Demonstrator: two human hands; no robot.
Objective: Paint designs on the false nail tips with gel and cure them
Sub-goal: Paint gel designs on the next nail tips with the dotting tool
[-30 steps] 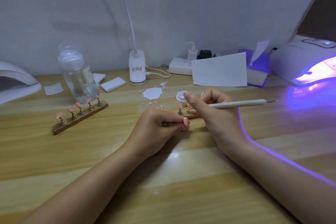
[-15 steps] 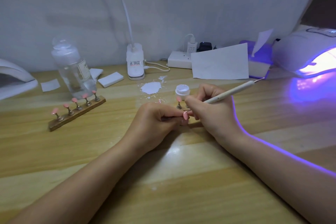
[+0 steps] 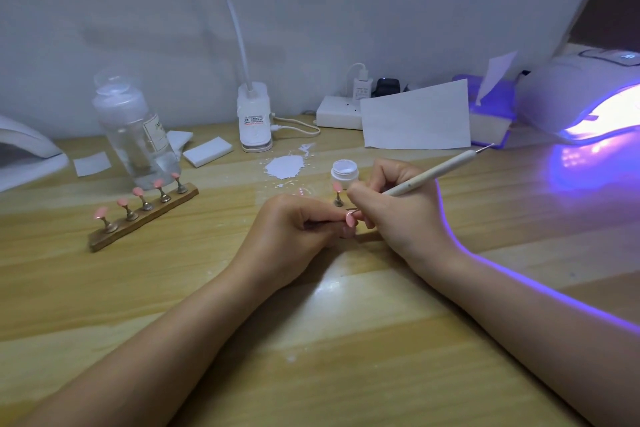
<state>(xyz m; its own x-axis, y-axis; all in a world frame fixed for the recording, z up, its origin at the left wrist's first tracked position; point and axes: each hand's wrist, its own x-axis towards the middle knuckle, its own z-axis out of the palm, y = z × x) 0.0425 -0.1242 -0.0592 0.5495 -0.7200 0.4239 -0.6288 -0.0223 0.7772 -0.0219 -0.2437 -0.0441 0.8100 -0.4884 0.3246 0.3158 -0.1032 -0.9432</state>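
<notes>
My left hand rests on the table and pinches a small stand with a pink nail tip at its fingertips. My right hand grips a white nail-art pen, its working end down at that tip and its metal end pointing up to the right. Just behind the hands, another pink tip stands on a post beside a small open white gel jar. A wooden holder with several pink tips lies to the left. A lit curing lamp glows violet at the far right.
A clear bottle, white pads, a lamp base, a power strip, a sheet of paper and a tissue box line the back. White spilled gel lies mid-table. A second white lamp sits far left.
My right hand turned the pen from lying level to slanting up right and brought its tip down to the nail tip in my left hand. The camera view shifted slightly.
</notes>
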